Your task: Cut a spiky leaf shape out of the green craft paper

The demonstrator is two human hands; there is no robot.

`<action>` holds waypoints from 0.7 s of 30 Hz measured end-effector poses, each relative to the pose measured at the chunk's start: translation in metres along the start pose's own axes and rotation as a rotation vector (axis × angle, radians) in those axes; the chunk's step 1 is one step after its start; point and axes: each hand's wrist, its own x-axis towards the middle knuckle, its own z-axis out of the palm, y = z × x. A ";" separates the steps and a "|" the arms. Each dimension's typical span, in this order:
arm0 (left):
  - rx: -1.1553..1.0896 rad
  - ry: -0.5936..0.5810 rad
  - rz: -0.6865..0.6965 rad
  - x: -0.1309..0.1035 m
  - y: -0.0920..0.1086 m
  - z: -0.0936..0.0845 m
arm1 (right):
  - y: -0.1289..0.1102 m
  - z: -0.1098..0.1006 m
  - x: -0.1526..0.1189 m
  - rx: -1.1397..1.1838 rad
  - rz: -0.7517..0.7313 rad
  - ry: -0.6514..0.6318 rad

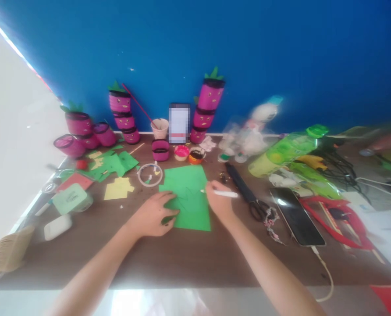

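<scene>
A sheet of green paper (190, 206) lies on the brown table, with faint drawn lines near its middle. My left hand (155, 213) rests on the sheet's left edge, fingers spread and lying flat. Over the right edge, my right hand (220, 202) grips a white pen (225, 193), its tip pointing left above the paper. Just beyond the sheet stand a pot of pink paint (182, 152), a pot of dark paint (197, 154) and a small magenta cup with a dark rim (160, 150).
Stacked magenta figures with green leaves (204, 119) stand along the blue wall. Left are green scraps (116, 164), yellow paper (117, 189) and a tape ring (150, 175). Right lie black-handled scissors (259, 210), a dark phone on a cable (297, 217) and a green bottle (284, 152).
</scene>
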 end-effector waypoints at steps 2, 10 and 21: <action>0.001 -0.001 -0.001 0.001 0.000 0.000 | 0.001 0.000 0.000 -0.004 -0.003 0.014; 0.005 0.008 -0.004 0.000 0.001 -0.001 | 0.003 0.000 0.000 0.022 0.004 -0.001; -0.002 0.012 0.004 -0.001 0.000 -0.001 | -0.003 -0.003 -0.003 0.109 0.093 -0.091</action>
